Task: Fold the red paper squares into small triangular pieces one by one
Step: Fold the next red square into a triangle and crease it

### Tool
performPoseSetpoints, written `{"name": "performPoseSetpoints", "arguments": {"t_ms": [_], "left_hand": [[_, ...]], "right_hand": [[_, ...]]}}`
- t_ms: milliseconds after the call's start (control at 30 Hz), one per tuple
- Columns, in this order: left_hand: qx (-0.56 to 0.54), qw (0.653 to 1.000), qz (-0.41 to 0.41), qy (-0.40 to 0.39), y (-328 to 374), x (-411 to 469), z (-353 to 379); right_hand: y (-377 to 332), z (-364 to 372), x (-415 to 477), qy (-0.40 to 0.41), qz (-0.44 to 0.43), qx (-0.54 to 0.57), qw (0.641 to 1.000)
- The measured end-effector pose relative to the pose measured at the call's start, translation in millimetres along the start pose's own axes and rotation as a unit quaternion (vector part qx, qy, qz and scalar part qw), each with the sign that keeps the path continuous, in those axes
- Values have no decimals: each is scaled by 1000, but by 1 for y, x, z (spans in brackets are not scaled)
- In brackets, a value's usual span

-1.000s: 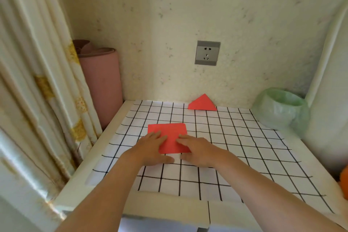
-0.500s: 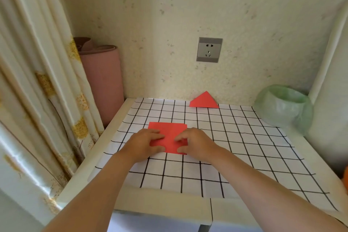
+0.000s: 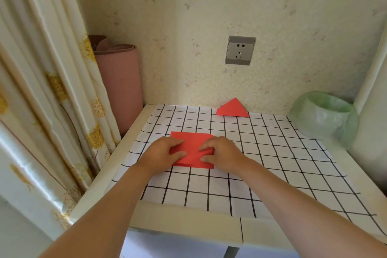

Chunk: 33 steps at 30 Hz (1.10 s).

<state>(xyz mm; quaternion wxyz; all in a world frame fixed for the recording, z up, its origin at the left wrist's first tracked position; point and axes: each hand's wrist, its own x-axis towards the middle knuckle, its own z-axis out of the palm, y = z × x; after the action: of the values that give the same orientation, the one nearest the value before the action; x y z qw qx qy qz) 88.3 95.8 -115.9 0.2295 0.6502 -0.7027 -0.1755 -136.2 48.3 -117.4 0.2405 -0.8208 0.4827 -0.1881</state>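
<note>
A curtain hangs at the left, with a pink roll beside it. On the checked table, the left hand and right hand pinch a red paper mid-table, fingers curled over its sides. A folded triangle rests against the back wall, and a green bin stands at the right

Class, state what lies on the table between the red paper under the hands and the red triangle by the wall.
In the head view, only bare checked table cover separates the red paper from the red triangle.
</note>
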Motion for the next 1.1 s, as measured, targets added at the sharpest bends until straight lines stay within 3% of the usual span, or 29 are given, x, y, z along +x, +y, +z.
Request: {"name": "performPoseSetpoints", "arguments": {"t_ms": [233, 367, 467, 567, 700, 833, 967, 1100], "left_hand": [[57, 993, 103, 20, 20, 0, 1], [3, 999, 50, 18, 21, -1, 2], [-64, 997, 42, 2, 26, -3, 5], [-105, 992, 59, -26, 41, -6, 9], [-53, 994, 49, -78, 63, -5, 19], [28, 983, 137, -115, 87, -2, 33], [19, 975, 193, -109, 111, -3, 45], [38, 968, 208, -132, 116, 3, 60]], "right_hand": [[-11, -13, 1, 28, -1, 40, 999], [-15, -28, -11, -31, 31, 53, 998], [-13, -44, -26, -85, 26, -3, 996], [1, -51, -40, -61, 14, -46, 997], [16, -62, -64, -42, -1, -168, 985], [20, -74, -87, -20, -13, -239, 971], [30, -82, -96, -42, 37, -197, 979], [33, -95, -102, -114, 95, -40, 988]]}}
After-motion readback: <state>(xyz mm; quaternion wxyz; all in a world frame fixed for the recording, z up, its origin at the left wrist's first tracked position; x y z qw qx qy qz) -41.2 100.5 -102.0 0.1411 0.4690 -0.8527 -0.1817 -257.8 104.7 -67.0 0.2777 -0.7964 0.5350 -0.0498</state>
